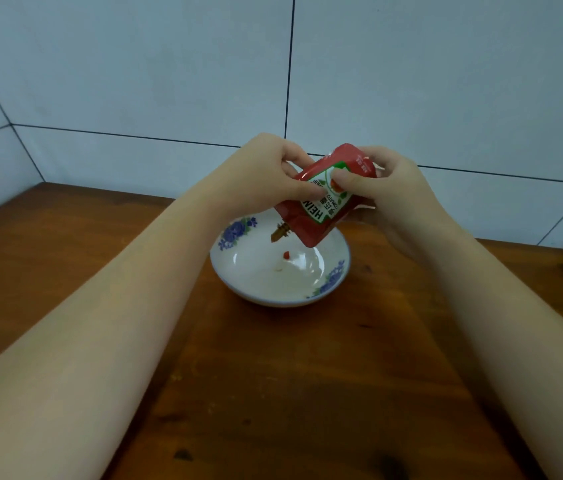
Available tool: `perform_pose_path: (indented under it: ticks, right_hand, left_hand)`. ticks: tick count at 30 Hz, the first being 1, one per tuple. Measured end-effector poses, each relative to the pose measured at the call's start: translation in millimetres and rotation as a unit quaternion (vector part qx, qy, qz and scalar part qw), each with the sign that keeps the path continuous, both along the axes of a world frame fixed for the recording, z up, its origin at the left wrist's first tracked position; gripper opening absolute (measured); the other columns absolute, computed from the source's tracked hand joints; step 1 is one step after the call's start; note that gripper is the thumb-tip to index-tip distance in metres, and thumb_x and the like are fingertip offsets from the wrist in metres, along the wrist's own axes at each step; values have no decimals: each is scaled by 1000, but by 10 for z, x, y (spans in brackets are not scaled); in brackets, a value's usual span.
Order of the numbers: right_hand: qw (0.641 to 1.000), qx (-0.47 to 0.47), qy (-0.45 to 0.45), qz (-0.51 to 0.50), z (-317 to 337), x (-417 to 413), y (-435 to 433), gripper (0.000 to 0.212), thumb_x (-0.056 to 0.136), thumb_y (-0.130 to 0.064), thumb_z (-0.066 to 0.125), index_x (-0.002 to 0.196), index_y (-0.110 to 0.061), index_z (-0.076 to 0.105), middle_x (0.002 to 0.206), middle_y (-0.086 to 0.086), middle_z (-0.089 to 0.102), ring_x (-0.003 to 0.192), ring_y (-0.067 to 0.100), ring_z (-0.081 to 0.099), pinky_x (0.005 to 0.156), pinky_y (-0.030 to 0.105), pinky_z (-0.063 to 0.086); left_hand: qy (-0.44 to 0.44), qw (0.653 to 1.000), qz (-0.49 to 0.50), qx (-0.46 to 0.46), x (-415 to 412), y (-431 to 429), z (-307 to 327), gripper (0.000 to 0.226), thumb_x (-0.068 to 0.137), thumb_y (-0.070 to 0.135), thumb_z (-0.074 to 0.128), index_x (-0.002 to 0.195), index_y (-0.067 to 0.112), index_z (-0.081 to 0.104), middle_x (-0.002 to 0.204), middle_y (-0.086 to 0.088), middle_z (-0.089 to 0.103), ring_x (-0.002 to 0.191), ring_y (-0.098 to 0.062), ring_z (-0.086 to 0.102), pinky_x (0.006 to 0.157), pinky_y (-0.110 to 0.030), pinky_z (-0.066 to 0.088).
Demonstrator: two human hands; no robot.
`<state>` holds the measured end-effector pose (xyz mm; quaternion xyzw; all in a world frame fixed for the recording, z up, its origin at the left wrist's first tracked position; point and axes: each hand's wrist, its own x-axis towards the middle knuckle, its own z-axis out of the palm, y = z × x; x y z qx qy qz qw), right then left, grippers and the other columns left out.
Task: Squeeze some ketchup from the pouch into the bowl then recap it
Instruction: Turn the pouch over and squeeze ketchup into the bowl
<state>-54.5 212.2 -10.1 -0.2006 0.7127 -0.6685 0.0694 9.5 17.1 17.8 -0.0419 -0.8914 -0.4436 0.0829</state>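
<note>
A red ketchup pouch (311, 223) hangs upside down over a white bowl (335, 271) with blue flowers on its rim. Both hands pinch the pouch: my left hand (266, 171) grips its left side, my right hand (384, 195) its upper right. The uncapped spout (278, 233) points down and to the left above the bowl. One small red drop of ketchup (286, 254) lies inside the bowl. No cap is visible.
The bowl stands on a brown wooden table (273, 393) set in a corner of white tiled walls (169, 81). My two forearms stretch across the table on either side of the bowl.
</note>
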Motion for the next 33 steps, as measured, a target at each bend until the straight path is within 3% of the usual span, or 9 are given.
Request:
perform_pose_path:
  ticks: [8,11,16,19,21,24,26,30,33]
  right_hand:
    - [987,-57,-107,106,-8,-10,75,33,95,-3,65,128,2,64,121,25,74,109,39,74,81,49,63]
    - [967,-124,-179,131,-18,19,48,43,96,-3,56,138,5,56,137,25,66,118,38,69,82,45,61]
    - [921,-233,-284,131,-49,85,-21,52,92,-8,54,143,5,54,136,23,67,108,31,70,81,39,61]
    - [886,-297,-333,126,-48,113,-61,43,102,-10,47,142,6,54,114,18,72,75,26,77,63,31,61]
    - [872,-321,-348,127,-36,133,-86,39,104,-12,46,138,5,57,112,17,72,66,25,75,59,27,58]
    - [868,-337,-345,121,-22,157,-125,28,106,-14,45,117,4,64,87,16,77,62,23,73,57,27,55]
    - [863,-357,-339,109,-13,164,-166,27,107,-14,46,115,5,64,84,16,76,62,24,73,59,29,57]
    - [842,-418,-331,89,-30,176,-258,31,104,-11,57,127,9,62,110,22,74,92,29,74,79,35,63]
    - [854,-402,-314,100,-56,179,-274,25,101,-12,63,117,6,68,102,21,79,88,30,79,82,37,64]
  left_hand:
    - [-76,993,-31,83,70,-20,76,16,89,30,79,102,20,79,83,-4,83,76,-19,82,61,-24,63]
    - [-106,979,-53,168,74,-29,128,37,102,40,59,104,9,77,81,-13,81,71,-22,80,61,-27,62]
    - [-98,956,-32,275,17,-99,156,45,110,31,41,102,4,76,77,-18,80,64,-25,79,59,-30,62]
    - [-52,979,-41,193,15,-158,118,27,105,3,46,112,10,72,84,-9,82,75,-22,81,66,-30,64]
    - [-6,994,-52,95,1,-185,78,39,95,-9,57,122,17,69,97,-5,80,89,-23,80,76,-32,65]
    - [32,995,-95,0,-15,-135,33,61,84,3,78,138,24,59,126,-5,70,114,-19,72,99,-34,58]
    - [42,992,-120,4,-24,-74,2,67,81,19,85,141,22,56,135,4,67,124,-6,65,110,-30,49]
    - [44,987,-135,77,-59,9,-58,28,90,34,72,117,29,66,112,20,76,113,5,68,97,-15,51]
    - [62,984,-107,131,-71,26,-79,13,97,35,60,105,31,70,99,20,80,103,1,73,93,-23,57]
